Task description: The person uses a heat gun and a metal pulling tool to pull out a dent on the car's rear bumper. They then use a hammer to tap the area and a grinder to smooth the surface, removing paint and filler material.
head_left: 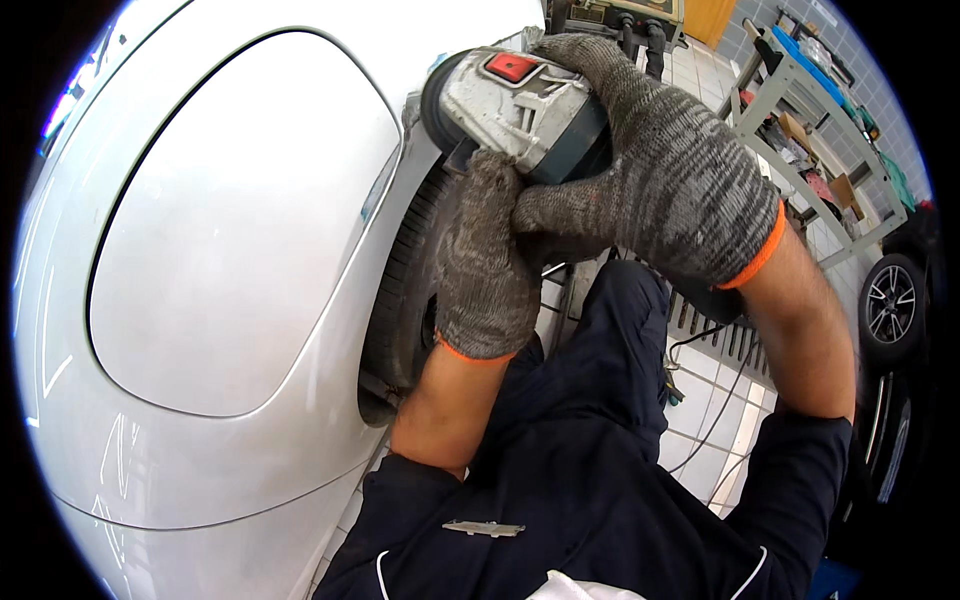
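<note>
Right hand [670, 165] wraps the angle grinder [520, 110] at the white car [200, 465]'s wheel-arch edge [402, 195], above the tire [405, 275], left hand [486, 265] curled below, can't tell if gripping; a wrist tilt or slip could make the disc [436, 108] gouge car or tire.

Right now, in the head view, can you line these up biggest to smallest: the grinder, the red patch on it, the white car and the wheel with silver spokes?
1. White car
2. Grinder
3. Wheel, which is farther off, so it may look smaller than it is
4. Red patch
</note>
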